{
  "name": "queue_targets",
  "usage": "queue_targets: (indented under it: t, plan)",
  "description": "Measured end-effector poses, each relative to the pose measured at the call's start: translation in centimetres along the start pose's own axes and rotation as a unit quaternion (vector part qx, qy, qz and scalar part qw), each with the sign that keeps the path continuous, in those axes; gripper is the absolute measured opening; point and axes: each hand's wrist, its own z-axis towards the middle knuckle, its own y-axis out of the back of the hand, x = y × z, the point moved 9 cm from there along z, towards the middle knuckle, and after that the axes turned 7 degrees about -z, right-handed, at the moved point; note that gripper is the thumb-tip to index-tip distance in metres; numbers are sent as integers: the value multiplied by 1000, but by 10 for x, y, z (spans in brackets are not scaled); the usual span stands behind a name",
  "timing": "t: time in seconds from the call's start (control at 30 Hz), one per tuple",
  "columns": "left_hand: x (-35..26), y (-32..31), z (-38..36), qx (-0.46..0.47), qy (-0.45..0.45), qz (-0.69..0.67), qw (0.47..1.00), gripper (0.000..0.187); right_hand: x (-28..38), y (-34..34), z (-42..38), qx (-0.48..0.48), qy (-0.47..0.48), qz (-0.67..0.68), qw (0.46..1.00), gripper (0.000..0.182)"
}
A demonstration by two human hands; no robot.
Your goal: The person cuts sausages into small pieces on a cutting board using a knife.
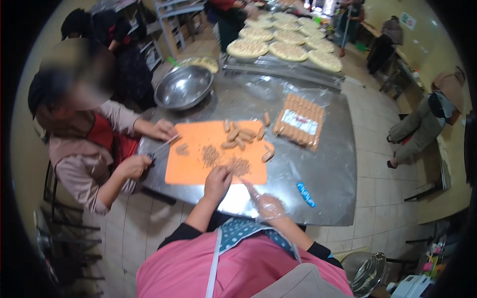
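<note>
My bare left hand (217,182) is at the near edge of the orange cutting board (191,166), its fingers drawn together beside finely chopped sausage (239,166). My right hand (270,206) wears a loose clear plastic glove. A narrow, pinkish, plastic-covered part stretches from it toward the board's near edge; I cannot tell whether this is a finger or something held. A second chopped pile (210,156) lies farther left. Several sausage pieces (243,135) cover the back of the board. To the right, a blue-handled knife (305,194) lies on the metal table (328,174).
Across the left corner, a person (89,129) holds a knife (165,143) over the board, near cut sausage (182,149). A steel bowl (184,87) and a sausage pack (299,121) stand behind. Topped dough rounds (288,51) fill the far table. Other people are around the room.
</note>
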Motion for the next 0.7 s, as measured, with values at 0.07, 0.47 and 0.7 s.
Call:
queue_targets:
  t: [0.07, 0.47, 0.7]
  plan:
    - [-2, 1, -1, 1, 2, -4, 1000, 8, -5, -6, -2, 19, -1, 53, 998, 73]
    - [2, 3, 1, 17, 25, -45, 999, 9, -14, -5, 9, -24, -31, 89, 995, 60]
    - [1, 3, 0, 13, 21, -39, 999, 7, -5, -5, 20, -37, -22, 28, 999, 59]
